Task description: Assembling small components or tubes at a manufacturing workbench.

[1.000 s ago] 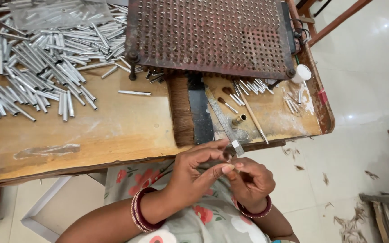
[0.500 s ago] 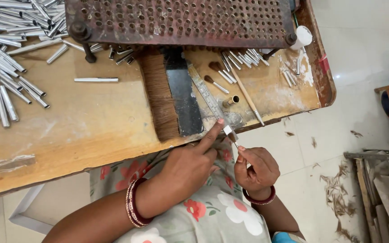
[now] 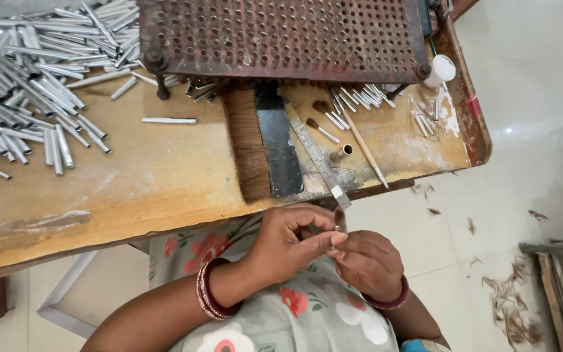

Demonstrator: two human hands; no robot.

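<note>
Wooden worktable (image 3: 164,182) fills the upper frame, its surface scuffed and stained. A rusty perforated metal plate (image 3: 281,36) stands on short legs at 12 o'clock. A heap of silver metal tubes (image 3: 27,78) lies at 10 o'clock, one loose tube just beside it. A flat brush with brown bristles (image 3: 245,150) and a steel ruler (image 3: 314,153) lie near centre, small finished brushes (image 3: 324,130) at 1 o'clock of them.

Below the table edge, at 6 o'clock, both hands meet over the person's lap. Left hand (image 3: 288,241) is closed, fingertips pinching a small brush tuft in a metal ferrule (image 3: 339,218). Right hand (image 3: 369,264) is curled shut, touching the same piece from beneath.
</note>
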